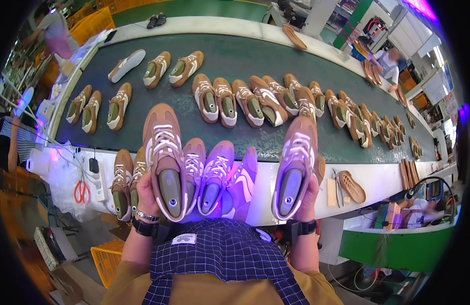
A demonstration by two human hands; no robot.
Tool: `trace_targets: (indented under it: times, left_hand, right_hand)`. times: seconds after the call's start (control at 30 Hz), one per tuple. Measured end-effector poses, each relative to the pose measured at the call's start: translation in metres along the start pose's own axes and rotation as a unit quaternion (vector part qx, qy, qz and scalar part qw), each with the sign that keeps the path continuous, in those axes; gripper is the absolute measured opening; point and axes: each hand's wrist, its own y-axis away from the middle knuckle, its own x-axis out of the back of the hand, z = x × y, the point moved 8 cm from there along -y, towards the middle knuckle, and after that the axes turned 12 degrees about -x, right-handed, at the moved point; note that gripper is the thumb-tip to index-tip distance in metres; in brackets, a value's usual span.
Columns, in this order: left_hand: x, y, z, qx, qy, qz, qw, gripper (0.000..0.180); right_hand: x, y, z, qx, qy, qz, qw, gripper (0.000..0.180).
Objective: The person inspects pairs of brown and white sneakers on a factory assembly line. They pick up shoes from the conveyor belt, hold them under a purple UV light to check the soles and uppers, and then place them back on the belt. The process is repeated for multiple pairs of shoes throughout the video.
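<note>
My left hand (147, 195) is closed round a tan sneaker (163, 133) with white laces, held upright with its toe pointing away and a dark olive last inside. A matching sneaker (299, 145) is in my right hand (310, 199), gripped along its outer side, a last also in its opening. Between the two, several more sneakers (217, 165) stand on the white ledge (265, 178), tinted purple by a light. Left of my left hand, two tan sneakers (122, 175) stand close together. Most of my fingers are hidden behind the held shoes.
Rows of tan sneakers (224, 101) stand on the dark green belt (164, 109). Red-handled scissors (82, 192) lie at left, by a clear plastic bag (67, 185). Pliers (339, 188) and a loose sole (352, 186) lie at right. Other people work beyond the belt ends.
</note>
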Motion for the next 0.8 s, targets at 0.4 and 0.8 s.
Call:
trace_targets:
  times: [0.4,0.8]
  left_hand:
    - [-0.050,-0.020,-0.046,0.022,0.162,-0.022,0.986,0.047]
    - [-0.049,-0.009,-0.034,-0.039,0.148,0.040,0.987,0.038]
  right_hand:
    - [-0.074,-0.039,0.061,-0.109,-0.066,-0.119,0.985,0.076]
    - [-0.099,-0.015,0.043,-0.034,-0.109,-0.076,0.990,0.050]
